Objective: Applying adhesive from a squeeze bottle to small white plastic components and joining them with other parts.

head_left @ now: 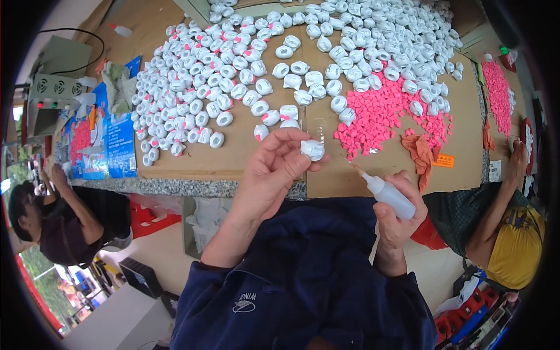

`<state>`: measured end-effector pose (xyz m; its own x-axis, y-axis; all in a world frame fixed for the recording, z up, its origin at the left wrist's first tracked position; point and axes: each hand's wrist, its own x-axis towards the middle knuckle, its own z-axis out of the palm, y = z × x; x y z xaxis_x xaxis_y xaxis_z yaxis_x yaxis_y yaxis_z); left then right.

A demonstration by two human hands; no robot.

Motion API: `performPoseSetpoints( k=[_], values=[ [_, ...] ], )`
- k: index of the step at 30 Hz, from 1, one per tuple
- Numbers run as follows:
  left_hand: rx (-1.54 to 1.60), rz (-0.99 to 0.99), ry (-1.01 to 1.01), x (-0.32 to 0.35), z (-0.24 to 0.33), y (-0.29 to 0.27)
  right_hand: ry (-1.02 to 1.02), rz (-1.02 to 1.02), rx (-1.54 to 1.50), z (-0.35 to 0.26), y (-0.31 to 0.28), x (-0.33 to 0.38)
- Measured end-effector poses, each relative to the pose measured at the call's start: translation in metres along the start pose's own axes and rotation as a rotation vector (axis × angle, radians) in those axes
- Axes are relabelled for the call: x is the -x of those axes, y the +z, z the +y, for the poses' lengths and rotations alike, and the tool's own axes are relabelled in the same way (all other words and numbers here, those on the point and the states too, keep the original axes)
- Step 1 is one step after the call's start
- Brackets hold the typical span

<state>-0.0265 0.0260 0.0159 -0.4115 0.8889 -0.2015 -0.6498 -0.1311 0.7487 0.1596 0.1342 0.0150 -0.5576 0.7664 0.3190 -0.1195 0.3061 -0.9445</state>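
Note:
Between thumb and fingers my left hand (274, 169) holds up a small white rounded plastic piece (312, 150) above the table's near edge. A translucent squeeze bottle (392, 197) with a narrow nozzle is gripped in my right hand (398, 224). Its tip points up and left toward the piece, apart from it. Beyond my right hand lies a heap of small pink pieces (367, 116). White pieces like the held one spread over the table (227, 160); many on the left side (186, 87) show pink parts, while those at the far right (373, 29) look plain white.
An orange-brown cloth (418, 156) and an orange label (444, 160) lie right of the pink heap. Blue printed sheets (116, 146) and a grey box with fans (55, 87) are at the left. Co-workers sit on the left (76, 221) and right (513, 245).

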Motion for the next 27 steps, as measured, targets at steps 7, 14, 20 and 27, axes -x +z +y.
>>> performPoseSetpoints(
  k=[7, 14, 20, 27],
  values=[
    [-0.001, 0.026, -0.048, 0.005, -0.016, -0.002, 0.12, -0.024, 0.064, -0.005, 0.003, 0.0],
    [-0.024, 0.014, -0.063, 0.005, -0.021, -0.002, 0.164, -0.033, 0.092, -0.005, 0.009, 0.0],
    [0.0, 0.04, -0.038, 0.004, -0.021, -0.002, 0.175, -0.062, 0.111, -0.004, 0.003, 0.001],
    [-0.022, 0.057, -0.033, 0.004, -0.022, -0.002, 0.187, -0.062, 0.117, -0.005, 0.003, -0.001]
  ],
)
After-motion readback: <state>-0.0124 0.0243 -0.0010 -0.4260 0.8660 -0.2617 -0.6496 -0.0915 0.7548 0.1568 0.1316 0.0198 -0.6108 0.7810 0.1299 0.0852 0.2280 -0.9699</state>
